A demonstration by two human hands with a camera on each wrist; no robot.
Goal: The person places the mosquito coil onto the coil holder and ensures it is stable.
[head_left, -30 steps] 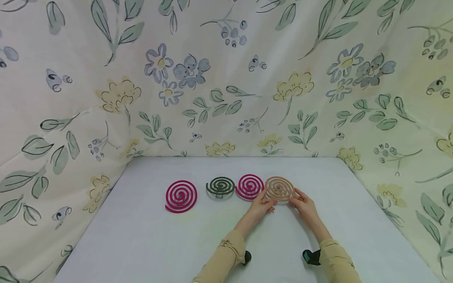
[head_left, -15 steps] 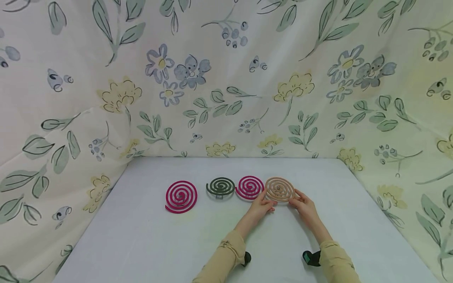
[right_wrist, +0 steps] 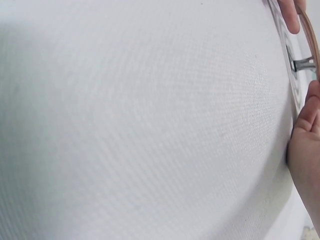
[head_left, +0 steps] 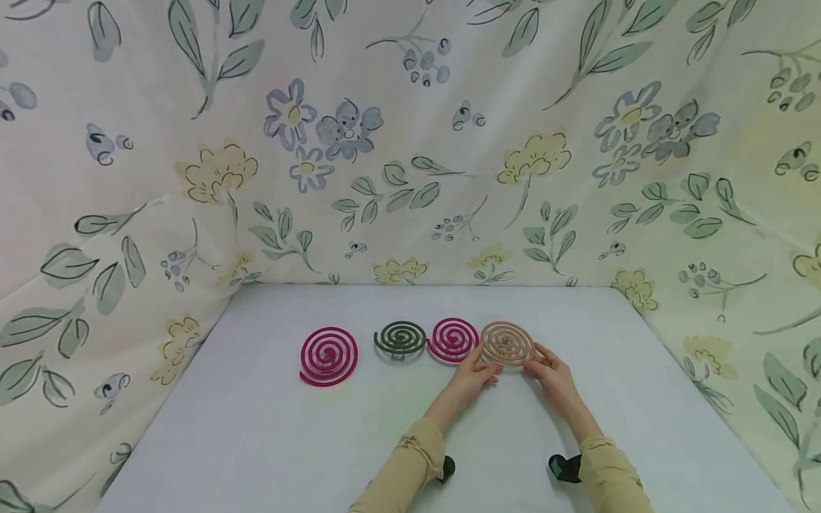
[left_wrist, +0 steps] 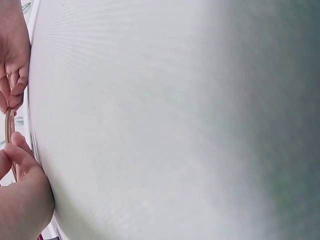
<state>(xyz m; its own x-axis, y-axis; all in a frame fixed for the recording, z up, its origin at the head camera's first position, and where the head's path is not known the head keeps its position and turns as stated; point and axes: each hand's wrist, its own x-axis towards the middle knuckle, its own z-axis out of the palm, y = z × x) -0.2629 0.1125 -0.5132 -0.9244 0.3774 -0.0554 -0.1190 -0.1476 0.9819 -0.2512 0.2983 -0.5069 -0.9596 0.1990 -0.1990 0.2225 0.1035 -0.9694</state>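
A tan spiral mosquito coil sits at the right end of a row of coils. My left hand pinches its left front edge, and my right hand pinches the right edge. Seen edge-on in the left wrist view, the thin coil runs between both hands' fingertips. Below the coil, a small metal stand shows in the right wrist view. Directly left of the tan coil, close by my left fingertips, is a magenta coil.
Farther left, a dark green coil rests raised on a small stand. Another magenta coil lies at the far left, apart from the others. All are on a white table, with a floral cloth hanging behind and beside it.
Almost nothing differs. Both hands keep their grip on the tan mosquito coil, which has dipped very slightly since the first frame; the other coils stay in place.
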